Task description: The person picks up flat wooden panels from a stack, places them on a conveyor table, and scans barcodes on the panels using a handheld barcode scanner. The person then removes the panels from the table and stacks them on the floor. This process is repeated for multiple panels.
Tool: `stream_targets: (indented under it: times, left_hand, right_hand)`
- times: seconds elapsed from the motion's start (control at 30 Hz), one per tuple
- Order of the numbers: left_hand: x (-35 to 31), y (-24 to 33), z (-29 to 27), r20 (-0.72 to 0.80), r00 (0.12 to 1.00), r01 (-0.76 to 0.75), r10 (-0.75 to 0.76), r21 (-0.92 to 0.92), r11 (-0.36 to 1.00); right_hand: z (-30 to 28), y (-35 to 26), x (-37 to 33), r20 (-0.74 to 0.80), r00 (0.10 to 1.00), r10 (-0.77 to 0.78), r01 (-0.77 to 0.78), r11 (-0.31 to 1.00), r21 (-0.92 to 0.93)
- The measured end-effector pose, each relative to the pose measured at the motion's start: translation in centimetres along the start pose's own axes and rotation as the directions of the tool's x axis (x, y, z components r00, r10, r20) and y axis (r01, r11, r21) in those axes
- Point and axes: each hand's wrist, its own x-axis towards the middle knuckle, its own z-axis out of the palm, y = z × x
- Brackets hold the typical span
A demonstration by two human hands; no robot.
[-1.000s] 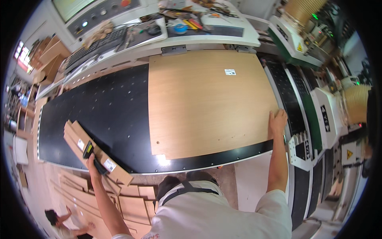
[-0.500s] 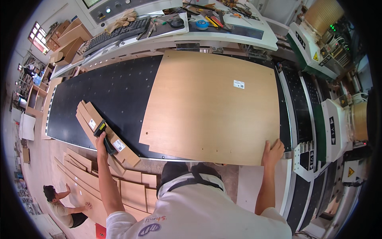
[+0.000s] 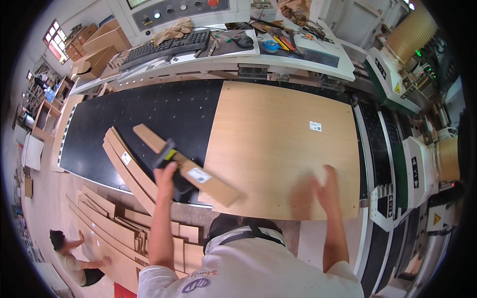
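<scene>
My left hand [image 3: 167, 180] is closed around a dark handheld barcode scanner [image 3: 169, 153] with a yellow mark on it. A narrow wood-toned strip [image 3: 214, 187] with a white label lies slanted beneath the scanner, blurred, one end overlapping the large panel's left edge. How my fingers meet this strip is hidden. Left of it, other narrow strips [image 3: 124, 166] rest on the black bed, one with a label. The large wood-toned panel [image 3: 283, 144] carries a white label near its upper right. Over its lower right part my right hand [image 3: 327, 191] is open, fingers apart, holding nothing.
The black perforated bed [image 3: 144, 104] extends left. Behind it, a shelf holds a keyboard [image 3: 166, 48], gloves and tools. White machine heads [image 3: 415, 164] stand at right. Stacked boards [image 3: 119, 228] lie lower left, where another person [image 3: 74, 258] touches a long board.
The scanner and one labelled strip have moved right with my left hand, away from the other strips. My right hand has left the panel's near right edge and shifted inward over it.
</scene>
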Motion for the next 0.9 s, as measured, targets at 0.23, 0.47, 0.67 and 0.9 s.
stream_targets:
  times: [0.23, 0.47, 0.67, 0.9]
  left_hand:
    - [-2.9, -2.3, 14.3, 0.078, 0.997, 0.029, -0.021, -0.107, 0.994]
    - [-2.8, -5.1, 16.8, 0.366, 0.913, 0.256, -0.182, -0.165, 0.953]
    - [-5.9, -8.0, 14.2, 0.141, 0.952, 0.279, -0.271, -0.034, 0.96]
    - [-6.1, -6.1, 14.1, 0.018, 0.957, 0.291, -0.291, 0.003, 0.957]
  right_hand:
    - [3.8, -17.4, 7.3, 0.701, 0.664, -0.259, 0.135, 0.964, 0.228]
    - [6.8, -8.9, 11.0, 0.494, 0.869, -0.011, 0.051, 0.996, -0.068]
    - [4.7, 4.7, 20.9, 0.338, 0.939, -0.069, 0.124, 0.981, -0.146]
    - [8.2, 15.2, 31.3, -0.172, 0.981, 0.086, -0.157, 0.877, -0.453]
